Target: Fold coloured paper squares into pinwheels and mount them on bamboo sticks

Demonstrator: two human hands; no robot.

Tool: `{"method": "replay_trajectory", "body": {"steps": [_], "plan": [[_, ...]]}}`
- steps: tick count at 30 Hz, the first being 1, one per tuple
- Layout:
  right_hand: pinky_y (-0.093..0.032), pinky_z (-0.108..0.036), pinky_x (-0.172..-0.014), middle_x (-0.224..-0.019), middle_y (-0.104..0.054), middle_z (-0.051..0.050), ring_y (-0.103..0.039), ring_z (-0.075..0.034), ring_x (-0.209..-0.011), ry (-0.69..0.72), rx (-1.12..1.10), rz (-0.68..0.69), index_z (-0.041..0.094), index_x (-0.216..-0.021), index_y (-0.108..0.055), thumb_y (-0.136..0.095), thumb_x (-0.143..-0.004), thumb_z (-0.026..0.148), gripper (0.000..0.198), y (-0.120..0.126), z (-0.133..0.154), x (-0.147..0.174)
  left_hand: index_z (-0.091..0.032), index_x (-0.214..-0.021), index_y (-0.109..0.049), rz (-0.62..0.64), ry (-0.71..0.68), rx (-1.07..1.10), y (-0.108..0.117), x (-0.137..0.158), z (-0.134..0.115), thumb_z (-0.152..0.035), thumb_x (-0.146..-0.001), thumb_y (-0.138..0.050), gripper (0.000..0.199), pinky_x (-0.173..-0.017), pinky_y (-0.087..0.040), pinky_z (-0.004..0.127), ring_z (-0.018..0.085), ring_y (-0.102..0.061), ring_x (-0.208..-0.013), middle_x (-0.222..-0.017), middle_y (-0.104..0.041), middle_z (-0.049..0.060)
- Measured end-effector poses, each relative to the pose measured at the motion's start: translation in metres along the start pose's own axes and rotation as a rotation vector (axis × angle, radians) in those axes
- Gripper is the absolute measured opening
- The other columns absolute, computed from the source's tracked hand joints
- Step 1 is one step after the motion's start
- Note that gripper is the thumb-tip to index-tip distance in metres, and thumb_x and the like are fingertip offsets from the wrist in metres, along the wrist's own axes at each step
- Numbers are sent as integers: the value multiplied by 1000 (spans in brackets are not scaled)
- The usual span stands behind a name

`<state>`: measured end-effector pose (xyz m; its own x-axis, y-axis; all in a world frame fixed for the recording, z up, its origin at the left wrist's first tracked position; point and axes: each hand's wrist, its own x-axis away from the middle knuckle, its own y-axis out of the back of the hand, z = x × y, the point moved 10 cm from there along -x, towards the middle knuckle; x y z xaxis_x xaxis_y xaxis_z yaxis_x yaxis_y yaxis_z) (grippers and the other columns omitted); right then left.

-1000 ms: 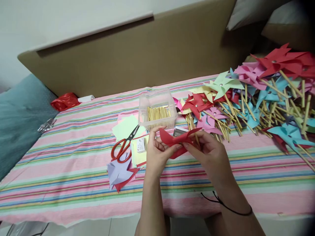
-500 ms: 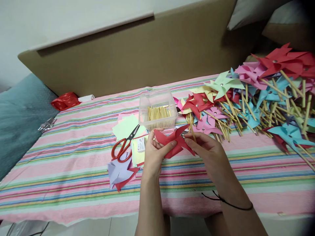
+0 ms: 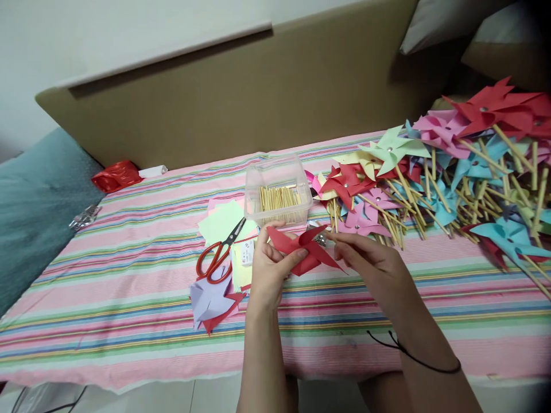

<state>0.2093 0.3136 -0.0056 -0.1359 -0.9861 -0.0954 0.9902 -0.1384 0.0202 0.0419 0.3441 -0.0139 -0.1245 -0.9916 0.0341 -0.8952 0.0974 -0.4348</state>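
A red paper pinwheel [image 3: 306, 250] with folded blades is pinched in my left hand [image 3: 275, 258], the thumb pressing on its front. My right hand [image 3: 365, 252] is just to the right of the pinwheel, apart from its blades. Its thumb and fingers are closed together, and whatever they grip is too small to make out. Behind the pinwheel, near my right fingertips, lie small silvery metal pieces [image 3: 321, 238]. Beyond my hands stands a clear plastic box [image 3: 279, 215] with many short wooden sticks [image 3: 279, 198] in it.
To the right lies a large heap of finished pinwheels [image 3: 396, 150] on sticks. On the left are red-handled scissors [image 3: 219, 252], coloured paper sheets [image 3: 210, 229], a small white box [image 3: 247, 252] and a purple cut paper [image 3: 209, 301]. A red plastic bag [image 3: 116, 176] lies far left on the striped cloth [image 3: 142, 258].
My right hand has drawn back to the right, away from the pinwheel's blades. My left hand keeps its hold on the red pinwheel in nearly the same place.
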Motion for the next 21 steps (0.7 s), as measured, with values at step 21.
{"method": "replay_trajectory", "body": {"steps": [21], "plan": [[-52,-22,-59,-80,-74,1,-67,-13,-69,241,187,127,28,-89,-74,-60,-89,25,14,-28,47,16,-29,-98,-51,81,-239,317,-4,7,-25,-26,-55,-89,56,-51,-43,15,5,-50,-50,-62,-53,-11]]}}
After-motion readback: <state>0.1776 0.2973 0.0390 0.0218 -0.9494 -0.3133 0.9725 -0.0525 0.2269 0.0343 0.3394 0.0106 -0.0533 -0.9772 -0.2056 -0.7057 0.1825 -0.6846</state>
